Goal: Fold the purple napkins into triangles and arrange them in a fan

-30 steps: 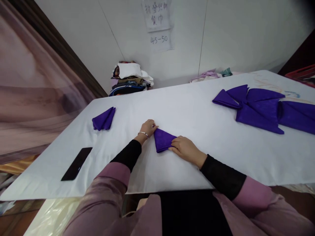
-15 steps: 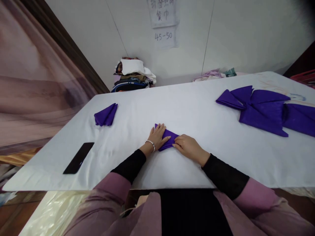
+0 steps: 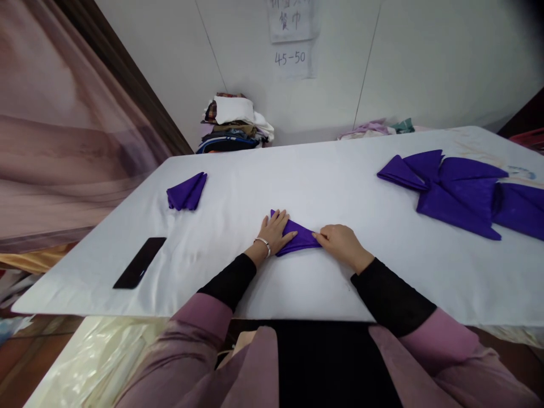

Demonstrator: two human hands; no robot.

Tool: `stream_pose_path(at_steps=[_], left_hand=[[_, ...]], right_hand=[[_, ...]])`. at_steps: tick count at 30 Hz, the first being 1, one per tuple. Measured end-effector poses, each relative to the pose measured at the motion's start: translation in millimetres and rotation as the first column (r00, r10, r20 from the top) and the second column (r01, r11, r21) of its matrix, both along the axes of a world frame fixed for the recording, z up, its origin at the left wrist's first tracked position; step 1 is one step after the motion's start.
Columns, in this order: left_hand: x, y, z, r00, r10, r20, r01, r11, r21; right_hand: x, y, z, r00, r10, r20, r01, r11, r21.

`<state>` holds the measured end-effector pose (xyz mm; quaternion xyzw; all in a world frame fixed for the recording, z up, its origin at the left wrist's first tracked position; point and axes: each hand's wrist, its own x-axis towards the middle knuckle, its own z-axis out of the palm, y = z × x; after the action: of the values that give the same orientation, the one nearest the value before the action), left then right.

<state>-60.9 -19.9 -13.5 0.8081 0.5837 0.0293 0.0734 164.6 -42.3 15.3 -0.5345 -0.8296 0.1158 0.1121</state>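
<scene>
A small purple napkin (image 3: pixel 302 237), folded to a triangle, lies on the white table (image 3: pixel 323 187) in front of me. My left hand (image 3: pixel 276 229) lies flat on its left part with fingers spread; a bracelet is on that wrist. My right hand (image 3: pixel 340 240) pinches the napkin's right corner with curled fingers.
A folded purple napkin (image 3: pixel 187 191) sits at the far left. Several flat purple napkins (image 3: pixel 459 187) are heaped at the right. A black phone (image 3: pixel 140 270) lies near the left front edge. Stacked clothes (image 3: pixel 233 122) stand behind the table by the wall.
My left hand has moved from the napkin's far tip onto its top and lies flat. My right hand has slid right to the corner. The napkin now looks flatter.
</scene>
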Motion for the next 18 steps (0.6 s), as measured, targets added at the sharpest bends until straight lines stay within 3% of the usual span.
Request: stream_pose_path(at_steps=[2,5,7,10,13,18], left_hand=[[0.2,0.2,0.3,1.0,0.0,0.014,0.0,1.0,-0.001],[1.0,0.2,1.3,0.999,0.004,0.036,-0.003,1.0,-0.009],[1.4,0.1,1.7,0.999,0.005,0.048,-0.005,1.0,-0.007],[0.9,0.3,0.9,0.999,0.002,0.053,-0.003,1.0,0.009],[-0.9,1.4,-0.9,0.999,0.001,0.037,-0.002,1.0,0.009],[-2.9,5.2,-2.0,1.0,0.011,0.008,-0.011,1.0,0.009]], right_hand=[[7.2,5.0,-0.8,0.999,-0.051,0.005,0.051,0.999,-0.004],[12.8,8.7,-2.5,0.985,-0.12,-0.126,0.134,0.985,0.112],[9.4,6.6,-4.0,0.958,-0.046,-0.282,0.108,0.972,0.208],[-6.2,-2.1,-8.4,0.9,0.209,-0.383,-0.102,0.954,0.281],[-25.2,-10.8,-16.2,0.896,0.374,-0.24,-0.334,0.923,0.19],[-37.9,-14.6,-24.4,0.916,0.395,-0.073,-0.395,0.919,0.007]])
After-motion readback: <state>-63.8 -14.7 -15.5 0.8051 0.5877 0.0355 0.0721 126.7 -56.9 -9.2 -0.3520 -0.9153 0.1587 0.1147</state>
